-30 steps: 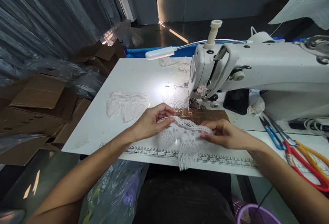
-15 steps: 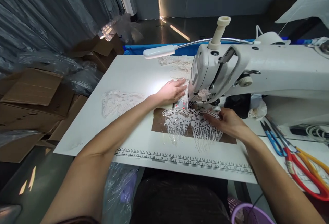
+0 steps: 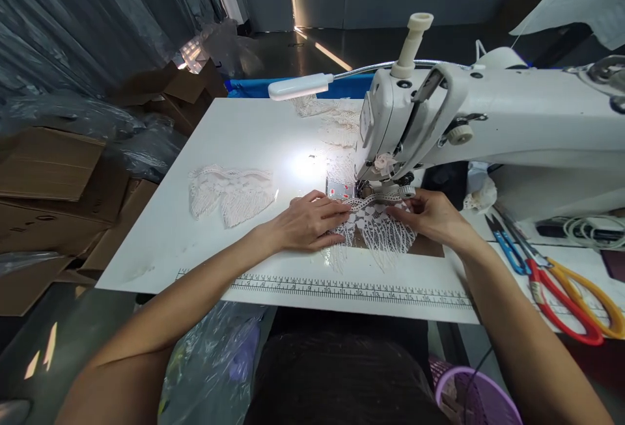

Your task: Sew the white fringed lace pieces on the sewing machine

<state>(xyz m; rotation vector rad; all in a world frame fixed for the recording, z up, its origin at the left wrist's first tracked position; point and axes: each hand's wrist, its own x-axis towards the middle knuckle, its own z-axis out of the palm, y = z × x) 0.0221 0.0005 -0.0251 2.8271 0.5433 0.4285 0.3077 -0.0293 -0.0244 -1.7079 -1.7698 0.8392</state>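
A white fringed lace trim (image 3: 383, 226) lies in front of the needle area of a white sewing machine (image 3: 385, 125), its scalloped band passing close by the presser foot. My left hand (image 3: 312, 220) rests flat on the lace's left part, fingers stretched out and covering some of it. At the right end, my right hand (image 3: 430, 217) pinches the lace band between thumb and fingers. Beneath the lace is a brown strip (image 3: 430, 247), partly hidden. Just behind my left hand shows the metal needle plate (image 3: 339, 189) with red marks.
Another lace piece (image 3: 232, 194) lies on the left of the white table (image 3: 161, 243); more lace (image 3: 342, 122) is behind. Right of my right hand are blue snips (image 3: 510, 249) and red-handled scissors (image 3: 561, 301). A lamp (image 3: 300, 86) hangs above; cardboard boxes (image 3: 49, 184) stand left.
My left hand has moved from behind the needle plate toward me and onto the lace's left part. My right hand keeps its hold at the right end. The view has shifted slightly.
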